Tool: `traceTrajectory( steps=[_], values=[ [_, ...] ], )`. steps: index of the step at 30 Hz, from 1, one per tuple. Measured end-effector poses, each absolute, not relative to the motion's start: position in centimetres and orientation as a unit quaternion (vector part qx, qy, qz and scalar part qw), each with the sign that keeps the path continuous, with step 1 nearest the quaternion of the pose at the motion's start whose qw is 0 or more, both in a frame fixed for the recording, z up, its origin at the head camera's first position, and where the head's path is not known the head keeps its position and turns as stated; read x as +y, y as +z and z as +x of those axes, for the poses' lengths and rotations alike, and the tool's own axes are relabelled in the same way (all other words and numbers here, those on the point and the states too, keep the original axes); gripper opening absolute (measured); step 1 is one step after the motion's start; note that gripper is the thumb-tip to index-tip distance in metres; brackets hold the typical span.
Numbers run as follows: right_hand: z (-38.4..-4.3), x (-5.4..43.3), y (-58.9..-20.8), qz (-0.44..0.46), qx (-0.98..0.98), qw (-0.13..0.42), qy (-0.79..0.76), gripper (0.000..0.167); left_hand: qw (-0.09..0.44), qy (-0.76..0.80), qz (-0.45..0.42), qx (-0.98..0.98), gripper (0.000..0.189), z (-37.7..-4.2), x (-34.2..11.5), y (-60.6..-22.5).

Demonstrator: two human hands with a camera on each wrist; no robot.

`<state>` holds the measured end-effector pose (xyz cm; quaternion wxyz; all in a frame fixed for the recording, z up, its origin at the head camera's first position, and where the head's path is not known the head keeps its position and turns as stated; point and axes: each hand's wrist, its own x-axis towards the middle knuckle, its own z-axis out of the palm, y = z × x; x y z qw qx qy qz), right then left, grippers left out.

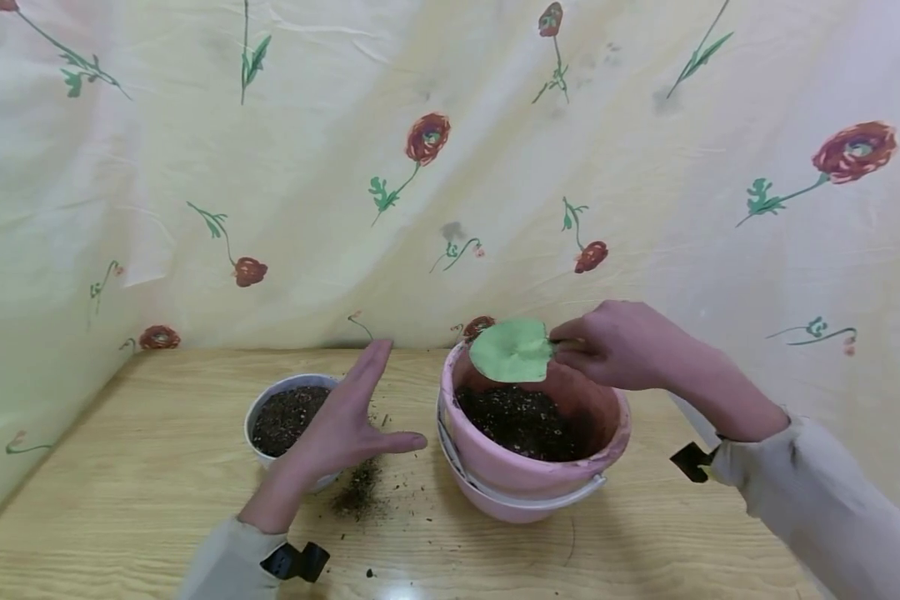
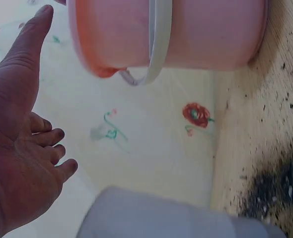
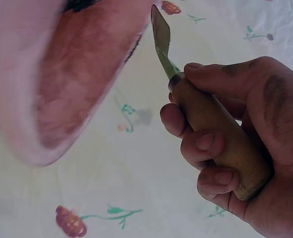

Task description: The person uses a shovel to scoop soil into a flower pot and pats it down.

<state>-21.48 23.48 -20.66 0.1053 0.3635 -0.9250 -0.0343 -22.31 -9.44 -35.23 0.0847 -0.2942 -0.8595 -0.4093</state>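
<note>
My right hand (image 1: 618, 346) grips a small garden trowel by its wooden handle (image 3: 216, 134), fingers wrapped round it. The trowel's green blade (image 1: 512, 350) is over the mouth of a pink bucket (image 1: 495, 462), which has dark soil (image 1: 521, 421) inside. Dirt marks the right thumb. My left hand (image 1: 337, 433) holds nothing; its fingers are extended and the thumb points out toward the bucket. In the head view that hand partly hides a small white pot (image 1: 251, 437) filled with soil. The left wrist view shows the palm (image 2: 17, 163) beside the bucket, apart from it.
Spilled soil (image 1: 358, 492) lies on the wooden table (image 1: 142, 500) between pot and bucket, with crumbs scattered around. A pale bail handle (image 1: 510, 502) hangs down round the bucket's front. Flower-printed cloth (image 1: 307, 183) rises behind the table.
</note>
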Motion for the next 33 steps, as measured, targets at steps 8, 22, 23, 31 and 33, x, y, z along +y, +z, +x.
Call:
traceTrajectory(
  steps=[8,22,23,31,33],
  values=[
    [-20.8,26.0,-22.2,0.353,-0.928,0.114,-0.031,0.014,0.059,-0.395,-0.324,-0.858,0.130,-22.6,-6.3,-34.3],
    [-20.7,28.5,-23.2,0.362,-0.920,0.119,-0.091,0.032,0.015,-0.414,-0.365,-0.834,0.124,-22.9,-2.5,-33.5],
    [-20.7,28.5,-23.2,0.363,-0.918,0.123,-0.101,0.035,0.014,-0.412,-0.369,-0.833,0.123,-22.9,-2.5,-33.6],
    [-20.6,27.8,-23.6,0.375,-0.908,0.132,-0.132,0.040,0.028,-0.393,-0.387,-0.833,0.115,-22.9,-2.5,-34.0],
    [-20.4,27.7,-23.7,0.378,-0.907,0.130,-0.134,0.039,0.029,-0.389,-0.388,-0.835,0.114,-22.9,-2.3,-33.9]
  ],
)
